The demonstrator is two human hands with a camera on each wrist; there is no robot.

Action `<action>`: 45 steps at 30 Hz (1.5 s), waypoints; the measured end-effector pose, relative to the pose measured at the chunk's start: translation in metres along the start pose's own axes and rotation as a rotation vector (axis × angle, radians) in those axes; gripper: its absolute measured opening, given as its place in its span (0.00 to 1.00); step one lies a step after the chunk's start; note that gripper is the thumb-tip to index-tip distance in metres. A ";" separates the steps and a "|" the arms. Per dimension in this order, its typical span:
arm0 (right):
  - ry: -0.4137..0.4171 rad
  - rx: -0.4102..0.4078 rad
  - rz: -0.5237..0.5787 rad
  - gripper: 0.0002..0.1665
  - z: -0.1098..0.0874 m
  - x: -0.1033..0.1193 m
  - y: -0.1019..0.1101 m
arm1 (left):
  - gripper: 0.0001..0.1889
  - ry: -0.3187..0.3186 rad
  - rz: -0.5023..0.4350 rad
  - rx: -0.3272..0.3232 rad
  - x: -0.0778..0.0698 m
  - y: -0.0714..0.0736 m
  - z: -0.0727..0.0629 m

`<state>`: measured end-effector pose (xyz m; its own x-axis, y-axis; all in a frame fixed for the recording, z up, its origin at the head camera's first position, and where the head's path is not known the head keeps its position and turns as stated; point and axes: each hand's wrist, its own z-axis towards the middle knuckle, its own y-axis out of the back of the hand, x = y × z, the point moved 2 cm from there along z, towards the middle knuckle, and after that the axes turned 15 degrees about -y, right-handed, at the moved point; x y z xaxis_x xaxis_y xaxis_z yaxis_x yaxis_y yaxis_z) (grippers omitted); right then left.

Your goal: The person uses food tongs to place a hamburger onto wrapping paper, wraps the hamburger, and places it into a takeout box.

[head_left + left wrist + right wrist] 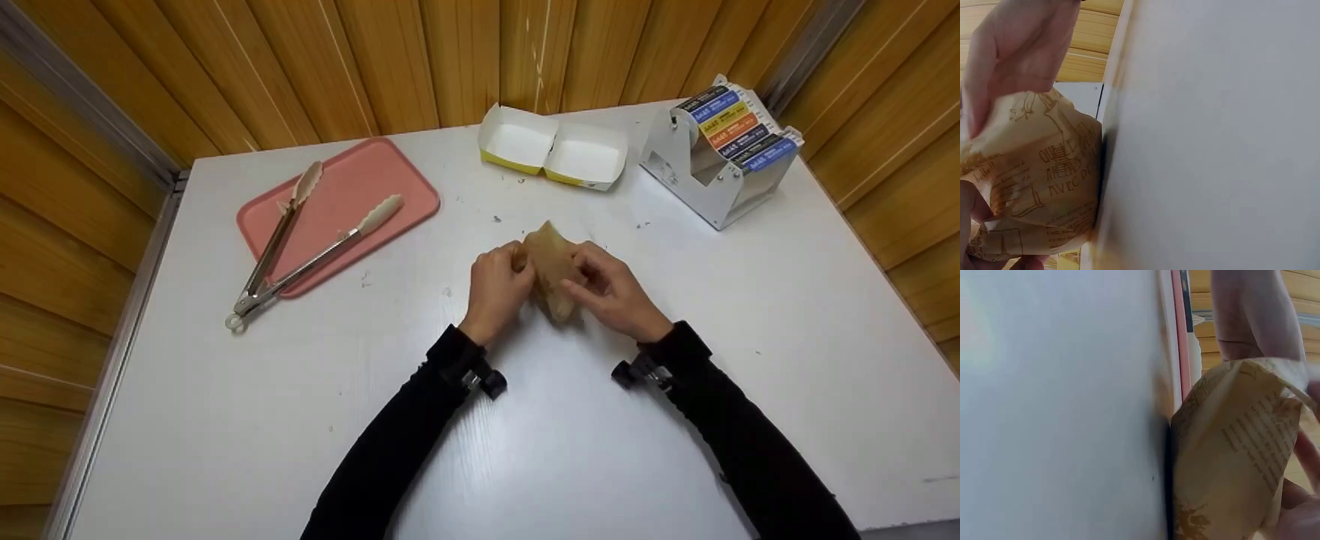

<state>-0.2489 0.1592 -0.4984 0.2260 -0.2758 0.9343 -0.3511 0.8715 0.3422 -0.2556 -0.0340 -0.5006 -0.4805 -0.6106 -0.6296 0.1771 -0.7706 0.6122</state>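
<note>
Between the two hands, near the middle of the white table (pixel 360 420), is a bundle wrapped in brown printed paper (pixel 551 262). What lies inside the wrapping is hidden. My left hand (pixel 496 289) grips the left side of the paper with curled fingers. On the other side, my right hand (pixel 616 294) pinches the paper between thumb and fingers. The left wrist view shows brown lettering and drawings on the wrapping paper (pixel 1067 174). A folded upper edge of the wrapping paper (pixel 1230 455) shows in the right wrist view, and its underside appears to rest on the table.
Metal tongs (pixel 311 262) with pale tips lie spread across a pink tray (pixel 349 176) at the back left. An opened white and yellow carton (pixel 517 139) stands behind the bundle. A metal dispenser (pixel 709 191) with several coloured label rolls (pixel 735 127) stands at the back right.
</note>
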 end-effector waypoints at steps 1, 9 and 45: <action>-0.030 -0.021 0.062 0.10 0.001 -0.002 0.001 | 0.13 0.010 -0.019 -0.009 0.001 0.000 0.000; -0.199 -0.130 0.367 0.16 0.008 -0.015 0.006 | 0.04 0.007 -0.170 -0.022 0.009 0.002 -0.004; -0.561 -0.166 0.024 0.34 0.026 -0.004 0.018 | 0.19 0.025 0.089 0.095 -0.005 -0.018 -0.002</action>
<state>-0.2801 0.1654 -0.4930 -0.3119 -0.3883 0.8671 -0.1927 0.9195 0.3425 -0.2552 -0.0177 -0.5095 -0.4451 -0.6807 -0.5818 0.1355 -0.6935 0.7076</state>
